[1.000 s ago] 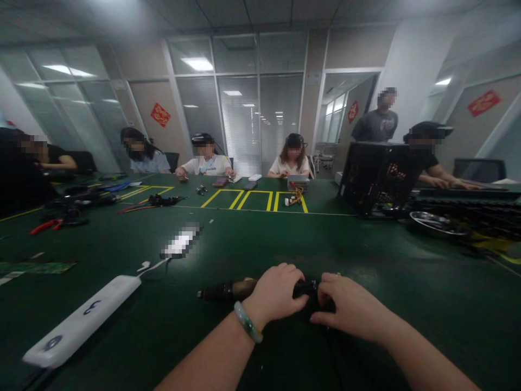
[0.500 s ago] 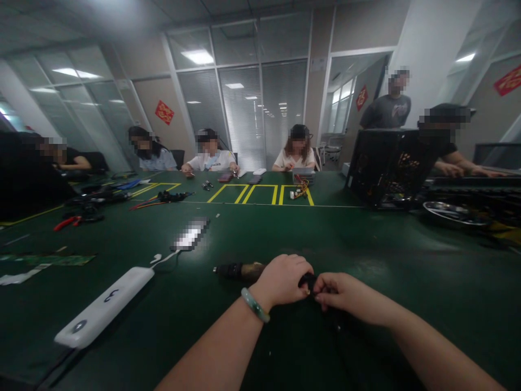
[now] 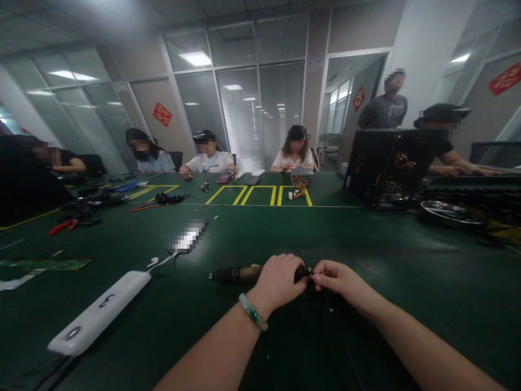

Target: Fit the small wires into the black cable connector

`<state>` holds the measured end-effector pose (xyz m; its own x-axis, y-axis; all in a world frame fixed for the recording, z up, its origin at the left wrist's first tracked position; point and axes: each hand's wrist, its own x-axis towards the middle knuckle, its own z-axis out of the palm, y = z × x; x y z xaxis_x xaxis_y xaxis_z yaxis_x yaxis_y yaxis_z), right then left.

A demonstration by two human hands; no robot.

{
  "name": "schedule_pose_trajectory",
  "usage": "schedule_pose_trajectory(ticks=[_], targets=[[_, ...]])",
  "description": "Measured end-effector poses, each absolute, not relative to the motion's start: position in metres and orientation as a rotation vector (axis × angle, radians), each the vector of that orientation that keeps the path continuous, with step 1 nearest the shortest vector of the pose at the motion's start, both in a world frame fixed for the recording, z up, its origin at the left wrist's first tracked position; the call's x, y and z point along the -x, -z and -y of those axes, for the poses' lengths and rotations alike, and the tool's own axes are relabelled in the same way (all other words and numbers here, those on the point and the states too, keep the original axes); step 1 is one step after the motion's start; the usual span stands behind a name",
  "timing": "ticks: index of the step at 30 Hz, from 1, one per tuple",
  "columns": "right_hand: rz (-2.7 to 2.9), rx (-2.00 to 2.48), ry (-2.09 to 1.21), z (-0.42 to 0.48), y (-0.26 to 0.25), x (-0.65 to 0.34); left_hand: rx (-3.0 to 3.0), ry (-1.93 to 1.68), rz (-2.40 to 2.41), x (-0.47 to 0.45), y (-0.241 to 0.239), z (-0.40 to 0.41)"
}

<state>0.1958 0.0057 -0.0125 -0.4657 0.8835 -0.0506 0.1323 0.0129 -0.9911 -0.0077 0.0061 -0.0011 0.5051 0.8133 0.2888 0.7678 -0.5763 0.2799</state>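
My left hand (image 3: 280, 279), with a jade-green bangle on its wrist, wraps round the middle of an electric screwdriver (image 3: 249, 274) lying sideways just above or on the green table. The tool has a black nose with a metal tip pointing left and a brownish barrel; most of its rear is under my palm. At its black tail end, small brass-coloured bits show beside my right hand (image 3: 334, 278). The right thumb and fingers are pinched together there; what they hold is too small to make out. A dark cable (image 3: 329, 305) with a shiny end hangs below the fingertips.
A white power strip (image 3: 101, 309) and a phone (image 3: 188, 237) are at left on the green table (image 3: 260, 231). Red-handled pliers (image 3: 63, 227) and cables lie beyond. At right stand a black computer case (image 3: 380, 168) and a metal bowl (image 3: 451, 213). Several people work around the table.
My right fingers have shifted slightly up at the tool's tail, and the brass-coloured bits show more clearly. The left hand keeps its grip. The view has moved a little.
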Motion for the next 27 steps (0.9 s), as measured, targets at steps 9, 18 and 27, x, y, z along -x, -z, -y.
schedule_pose_trajectory(ticks=[9, 18, 27], targets=[[1.861, 1.346, -1.458, -0.007, 0.000, -0.217, -2.593, -0.623, -1.439, 0.006, 0.000, -0.003], [1.938, 1.425, -1.219, -0.001, -0.001, -0.200, -2.703, -0.605, -1.342, 0.009, -0.004, -0.001], [1.855, 1.381, -1.331, -0.001, -0.001, -0.202, -2.795, -0.561, -1.178, 0.017, -0.008, -0.014]])
